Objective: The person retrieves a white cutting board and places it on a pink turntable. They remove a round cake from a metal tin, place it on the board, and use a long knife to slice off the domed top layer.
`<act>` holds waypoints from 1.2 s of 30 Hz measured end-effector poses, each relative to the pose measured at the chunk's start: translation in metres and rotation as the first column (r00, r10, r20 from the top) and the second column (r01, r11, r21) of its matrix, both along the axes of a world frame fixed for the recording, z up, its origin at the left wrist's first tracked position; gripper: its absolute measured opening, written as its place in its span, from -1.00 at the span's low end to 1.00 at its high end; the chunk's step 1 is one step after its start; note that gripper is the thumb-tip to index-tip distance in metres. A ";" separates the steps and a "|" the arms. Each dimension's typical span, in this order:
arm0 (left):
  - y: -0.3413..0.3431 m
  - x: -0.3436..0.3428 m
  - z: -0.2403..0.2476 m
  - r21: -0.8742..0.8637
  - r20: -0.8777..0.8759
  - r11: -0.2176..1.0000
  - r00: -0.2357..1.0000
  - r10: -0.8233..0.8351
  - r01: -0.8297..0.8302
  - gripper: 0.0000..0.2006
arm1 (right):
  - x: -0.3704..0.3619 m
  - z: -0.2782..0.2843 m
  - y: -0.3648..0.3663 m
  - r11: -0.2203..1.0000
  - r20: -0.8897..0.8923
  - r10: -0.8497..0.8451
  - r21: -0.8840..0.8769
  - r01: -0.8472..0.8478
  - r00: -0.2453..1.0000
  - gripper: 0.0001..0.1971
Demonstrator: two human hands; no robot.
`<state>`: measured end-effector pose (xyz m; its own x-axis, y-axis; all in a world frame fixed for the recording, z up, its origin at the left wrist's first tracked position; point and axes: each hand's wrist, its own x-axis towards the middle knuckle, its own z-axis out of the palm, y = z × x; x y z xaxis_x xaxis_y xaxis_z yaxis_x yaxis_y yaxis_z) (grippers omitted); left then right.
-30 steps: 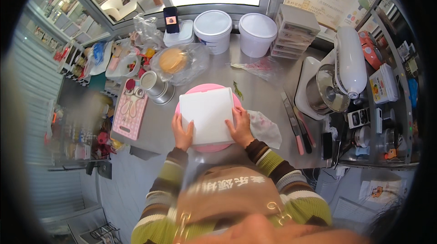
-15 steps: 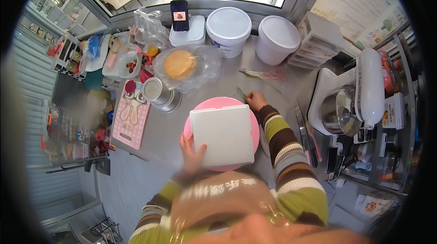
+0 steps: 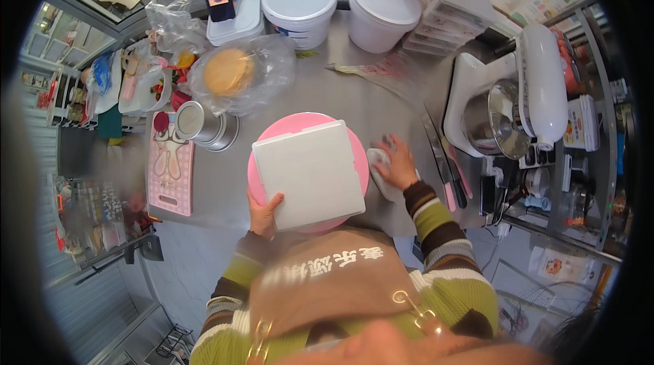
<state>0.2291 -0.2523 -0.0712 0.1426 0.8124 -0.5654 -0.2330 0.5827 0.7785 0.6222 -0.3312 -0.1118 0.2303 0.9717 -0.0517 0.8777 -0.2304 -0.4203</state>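
1. My view shows a steel counter (image 3: 320, 96), its near edge partly hidden by the apron (image 3: 327, 290) and sleeves.
2. The white stand mixer (image 3: 543, 92) is well to the right of my right fingers; knives (image 3: 461, 196) lie between, in the way on that side.
3. Just right of my left fingers is the pink turntable (image 3: 296, 122), mostly covered.
4. On it rests the white square panel (image 3: 310, 177), more slanted than half a second ago.
5. My left hand (image 3: 262, 215) has its thumb over the panel's edge; its other fingers are partly hidden, so I can't tell whether they clamp.
6. My right hand (image 3: 400, 164), earlier beyond the panel, now has fingers spread apart at the cloth.
7. That white cloth (image 3: 385, 188) is partly hidden beneath those fingers.
8. A blurry green sprig (image 3: 306, 54), previously at my right fingertips, lies well beyond them, beside a white bucket (image 3: 300, 7).
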 end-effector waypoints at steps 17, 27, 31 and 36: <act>-0.001 0.006 -0.025 -0.228 0.428 0.949 0.898 -0.104 0.219 -0.41 | 0.010 0.034 -0.159 0.915 -0.602 -0.308 0.024 0.402 0.736 -0.42; 0.002 0.082 -0.024 -0.171 0.331 0.926 0.904 -0.269 0.338 -0.38 | -0.051 0.074 -0.105 0.996 -0.430 -0.083 -0.006 0.089 0.899 0.28; -0.007 0.072 -0.007 0.180 0.002 0.936 0.951 -0.309 0.303 -0.13 | -0.049 0.070 -0.114 0.997 -0.415 -0.077 -0.053 0.061 0.907 0.41; -0.022 0.044 0.014 0.380 -0.586 0.533 0.643 -0.493 0.756 0.18 | -0.051 0.063 -0.114 0.997 -0.380 -0.050 0.037 0.070 0.924 0.35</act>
